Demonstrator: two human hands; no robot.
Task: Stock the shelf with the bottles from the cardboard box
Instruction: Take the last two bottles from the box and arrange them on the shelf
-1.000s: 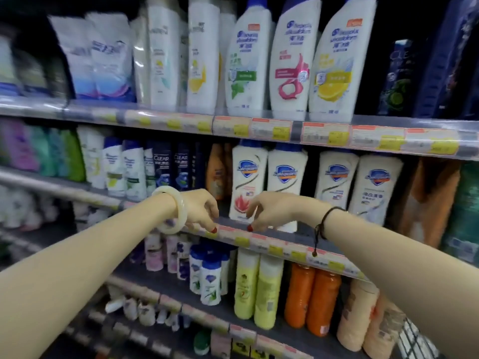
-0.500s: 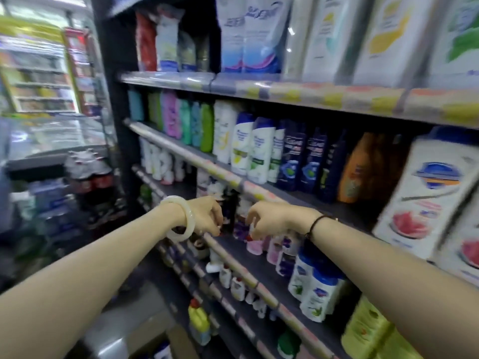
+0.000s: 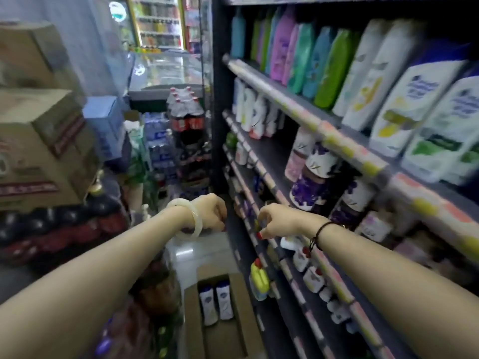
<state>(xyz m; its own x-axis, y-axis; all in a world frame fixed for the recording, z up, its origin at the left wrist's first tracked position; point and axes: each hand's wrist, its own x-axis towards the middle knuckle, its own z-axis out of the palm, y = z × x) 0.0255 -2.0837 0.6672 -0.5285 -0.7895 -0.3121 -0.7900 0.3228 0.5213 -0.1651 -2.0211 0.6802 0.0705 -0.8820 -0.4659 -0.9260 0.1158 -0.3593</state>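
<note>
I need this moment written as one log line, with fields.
stage: between picks | left hand: empty | right hand: empty | cardboard box: open on floor, two bottles visible inside | shelf: partly stocked

Matt cardboard box (image 3: 193, 320); glossy plastic bottles (image 3: 216, 301)

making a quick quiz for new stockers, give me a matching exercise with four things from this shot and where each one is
Things:
1. white bottles
2. cardboard box
3. left hand
4. green bottle

Places:
A. on an upper shelf, in the coloured row
B. on the floor beside the shelving
C. lying side by side inside the box
D. in the air over the aisle, a pale bangle at its wrist

Pairs: 1-C, 2-B, 3-D, 4-A
</note>
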